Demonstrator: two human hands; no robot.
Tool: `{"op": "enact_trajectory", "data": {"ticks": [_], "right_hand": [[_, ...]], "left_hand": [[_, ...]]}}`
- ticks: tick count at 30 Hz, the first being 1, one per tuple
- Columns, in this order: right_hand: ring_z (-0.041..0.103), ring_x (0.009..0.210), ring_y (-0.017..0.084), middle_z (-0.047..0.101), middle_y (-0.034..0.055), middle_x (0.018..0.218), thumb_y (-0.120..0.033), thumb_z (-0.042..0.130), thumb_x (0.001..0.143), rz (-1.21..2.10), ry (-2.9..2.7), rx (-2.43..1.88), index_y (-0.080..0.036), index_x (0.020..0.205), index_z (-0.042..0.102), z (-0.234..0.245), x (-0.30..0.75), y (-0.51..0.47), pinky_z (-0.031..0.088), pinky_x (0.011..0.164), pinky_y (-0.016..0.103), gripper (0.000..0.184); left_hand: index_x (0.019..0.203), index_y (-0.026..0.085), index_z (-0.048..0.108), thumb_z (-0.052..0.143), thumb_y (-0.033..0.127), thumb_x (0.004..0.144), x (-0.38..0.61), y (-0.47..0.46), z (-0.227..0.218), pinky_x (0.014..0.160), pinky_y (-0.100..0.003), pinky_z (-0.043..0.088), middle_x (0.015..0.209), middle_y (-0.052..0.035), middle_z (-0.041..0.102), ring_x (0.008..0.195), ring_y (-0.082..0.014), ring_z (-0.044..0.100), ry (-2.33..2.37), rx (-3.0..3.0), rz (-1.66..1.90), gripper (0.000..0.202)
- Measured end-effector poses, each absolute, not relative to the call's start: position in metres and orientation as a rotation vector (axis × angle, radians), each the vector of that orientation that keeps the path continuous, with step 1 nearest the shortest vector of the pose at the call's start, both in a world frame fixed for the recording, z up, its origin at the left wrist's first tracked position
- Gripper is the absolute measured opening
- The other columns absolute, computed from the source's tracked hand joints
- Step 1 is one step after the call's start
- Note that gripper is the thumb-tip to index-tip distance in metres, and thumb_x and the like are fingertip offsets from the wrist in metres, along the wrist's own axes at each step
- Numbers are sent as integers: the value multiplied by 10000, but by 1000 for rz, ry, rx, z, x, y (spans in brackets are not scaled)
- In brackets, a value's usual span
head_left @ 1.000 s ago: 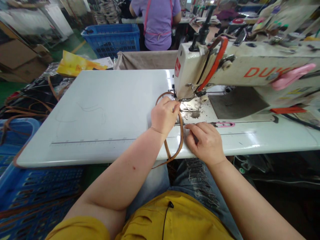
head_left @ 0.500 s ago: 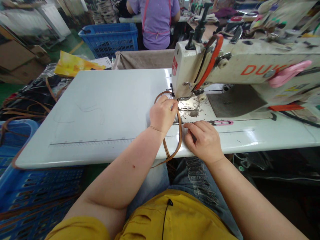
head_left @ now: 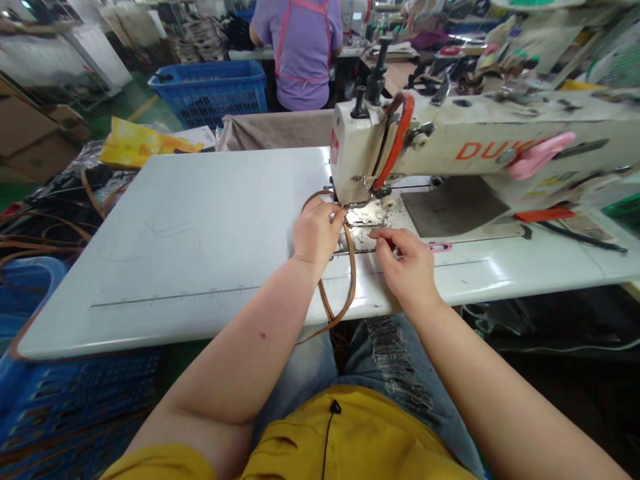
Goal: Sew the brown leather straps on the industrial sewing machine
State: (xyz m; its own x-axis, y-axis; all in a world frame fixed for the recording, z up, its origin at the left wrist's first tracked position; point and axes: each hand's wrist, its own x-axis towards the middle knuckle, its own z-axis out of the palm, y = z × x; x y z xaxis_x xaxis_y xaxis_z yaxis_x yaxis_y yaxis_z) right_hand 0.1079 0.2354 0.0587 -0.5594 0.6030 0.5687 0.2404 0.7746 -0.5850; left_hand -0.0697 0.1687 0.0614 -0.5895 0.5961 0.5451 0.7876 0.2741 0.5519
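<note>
White desk [head_left: 200,220], one sewing machine [head_left: 450,153], one brown leather strap [head_left: 354,280] looping from needle over near edge. Left hand [head_left: 315,233] fingers pinch strap at the needle; right hand [head_left: 407,267] just beside it, fingers loosely curled, empty.

Quick headcount here: one sewing machine [head_left: 450,153] and one white table [head_left: 200,220]. Two hands, so one left hand [head_left: 315,230] and one right hand [head_left: 407,267]. One looped brown strap [head_left: 345,293]. Blue crates, I count two: a far crate [head_left: 210,90] and a near crate [head_left: 75,393]. One yellow bag [head_left: 135,143], one small pink tool [head_left: 440,247], and one other person [head_left: 300,53]. The pile of loose straps [head_left: 50,227] is too tangled to count.
</note>
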Motion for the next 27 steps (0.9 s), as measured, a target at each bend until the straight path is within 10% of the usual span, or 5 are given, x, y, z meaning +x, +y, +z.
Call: {"op": "enact_trajectory", "data": {"ticks": [11, 18, 27], "right_hand": [[629, 735, 143, 700, 23, 818, -239, 744, 903, 875, -2130, -1078, -138, 875, 747, 72, 43, 269, 435, 689, 256, 105], [632, 753, 155, 729, -2, 825, -489, 799, 893, 959, -2190, -1216, -197, 806, 729, 74, 41, 271, 388, 623, 246, 313], [603, 727, 156, 714, -14, 771, -401, 812, 884, 927, -2178, -1227, -234, 853, 778, 74, 47, 265, 386, 646, 253, 174]], "left_hand": [[828, 230, 803, 670, 313, 906, -69, 162, 65, 764, -380, 495, 767, -47, 670, 834, -268, 654, -2347, -1336, -1164, 175], [809, 621, 713, 577, 480, 904, -65, 158, 70, 703, -400, 366, 689, 43, 465, 774, -273, 502, -2292, -1368, -1332, 217], [1051, 899, 520, 526, 544, 868, -57, 154, 77, 732, -486, 427, 617, 85, 530, 808, -334, 555, -2340, -1398, -1282, 400]]}}
